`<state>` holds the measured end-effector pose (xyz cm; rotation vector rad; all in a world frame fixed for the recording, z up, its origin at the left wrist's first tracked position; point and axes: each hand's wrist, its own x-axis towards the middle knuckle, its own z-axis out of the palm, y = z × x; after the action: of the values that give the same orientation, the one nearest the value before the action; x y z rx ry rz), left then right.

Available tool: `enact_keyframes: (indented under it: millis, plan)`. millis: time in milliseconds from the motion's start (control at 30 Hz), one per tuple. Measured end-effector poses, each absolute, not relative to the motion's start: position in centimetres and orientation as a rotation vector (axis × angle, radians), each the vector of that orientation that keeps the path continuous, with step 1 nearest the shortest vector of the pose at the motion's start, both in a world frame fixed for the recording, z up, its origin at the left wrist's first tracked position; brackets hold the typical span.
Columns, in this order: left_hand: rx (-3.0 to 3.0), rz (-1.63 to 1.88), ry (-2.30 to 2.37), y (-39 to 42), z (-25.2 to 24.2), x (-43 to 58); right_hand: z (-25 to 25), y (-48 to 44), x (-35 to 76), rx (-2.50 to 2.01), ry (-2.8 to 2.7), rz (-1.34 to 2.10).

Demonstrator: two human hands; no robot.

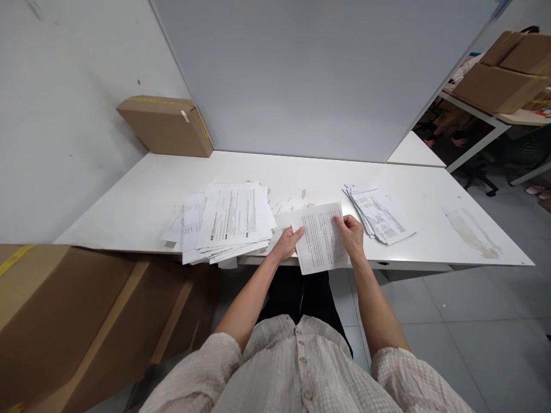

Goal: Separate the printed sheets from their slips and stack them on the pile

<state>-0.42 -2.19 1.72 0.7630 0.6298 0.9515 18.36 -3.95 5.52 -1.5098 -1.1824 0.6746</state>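
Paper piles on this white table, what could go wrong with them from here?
The left pile is uneven and overhangs the front of the table, so a bump from the nearby left hand might send sheets to the floor.
The printed paper, pinched between that hand and the right hand, could crease.

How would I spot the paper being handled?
Find the white table, then its near edge. Between the larger paper pile and the smaller pile is the printed paper. Unlike either pile, it is held, by left hand and right hand.
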Motion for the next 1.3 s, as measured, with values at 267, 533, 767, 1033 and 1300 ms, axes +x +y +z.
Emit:
enact_keyframes:
  millis: [267, 533, 767, 1033, 1300]
  plan:
    - [0.829, 0.942, 0.643, -2.2, 1.4, -0.5, 5.6, -3.9, 18.3, -1.512, -1.172, 0.681]
    - [1.329, 1.084, 0.742, -2.1, 9.2, -1.0, 9.7, -3.4, 19.2, -1.291, -1.118, 0.507]
    - [1.448, 1.108, 0.721, -2.0, 9.8, -1.4, 8.7, -3.2, 18.9, -1.229, -1.131, 0.517]
    - [1.364, 1.108, 0.762, -1.6, 7.8, -1.2, 7.5, -3.6, 18.8, -1.156, -1.136, 0.624]
    - [1.25, 1.068, 0.725, -1.9, 8.1, -0.4, 8.1, -6.1, 19.9, -1.387, -1.212, 0.783]
